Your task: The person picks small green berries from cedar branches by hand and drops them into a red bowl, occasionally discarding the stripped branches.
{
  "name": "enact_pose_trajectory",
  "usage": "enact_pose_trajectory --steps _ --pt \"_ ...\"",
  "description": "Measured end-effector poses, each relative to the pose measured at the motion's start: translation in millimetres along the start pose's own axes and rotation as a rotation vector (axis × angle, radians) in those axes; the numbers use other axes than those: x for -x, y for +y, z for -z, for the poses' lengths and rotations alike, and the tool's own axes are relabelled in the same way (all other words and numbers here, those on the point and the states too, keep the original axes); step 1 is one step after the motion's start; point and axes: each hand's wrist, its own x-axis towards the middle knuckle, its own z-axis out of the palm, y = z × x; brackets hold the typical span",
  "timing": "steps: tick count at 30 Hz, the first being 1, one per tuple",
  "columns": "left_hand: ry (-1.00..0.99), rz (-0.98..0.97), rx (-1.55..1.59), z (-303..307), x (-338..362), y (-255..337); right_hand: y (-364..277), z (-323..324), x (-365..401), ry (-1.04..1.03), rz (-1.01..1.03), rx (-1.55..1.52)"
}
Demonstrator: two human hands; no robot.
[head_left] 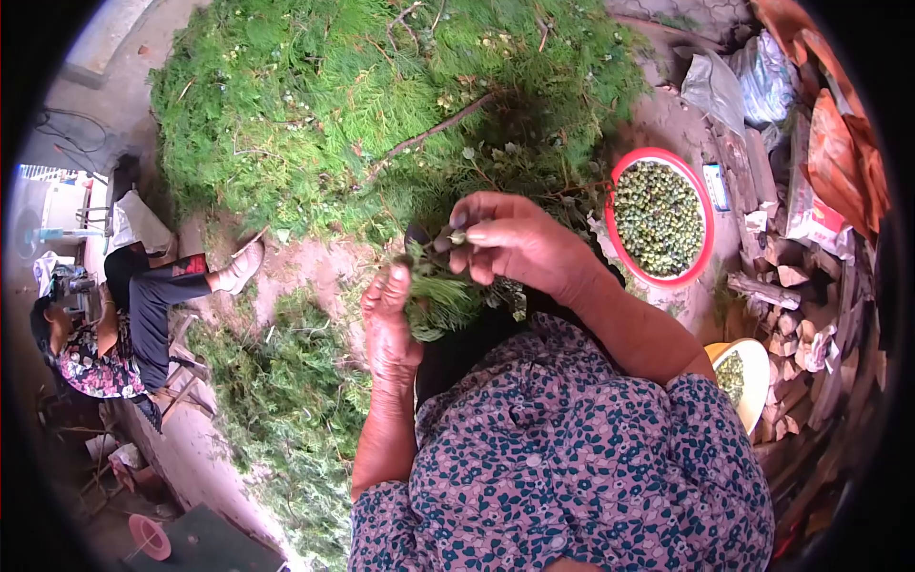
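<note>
Head view: the left hand (389,319) grips a sprig (443,303), its foliage spreading right; the right hand (519,243) pinches a berry (458,236) just beyond that foliage, nearer than the left.

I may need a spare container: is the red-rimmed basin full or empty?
Not empty: small green pieces spread across the basin nearly to its edge. Exact depth: cannot tell.
</note>
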Motion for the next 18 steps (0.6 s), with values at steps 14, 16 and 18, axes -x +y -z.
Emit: enact_pose_trajectory --steps 14,16,18 --pt "0.111 0.171 0.292 4.6 -2.2 3.2 19.8 10.5 37.5 -0.017 0.445 1.667" --pt "-0.056 0.05 0.305 18.4 -16.7 -11.2 24.0 12.5 35.1 -0.006 0.463 1.804" --pt "-0.221 -0.07 0.316 27.5 -21.1 -15.4 23.8 12.5 32.5 0.038 0.503 1.726"
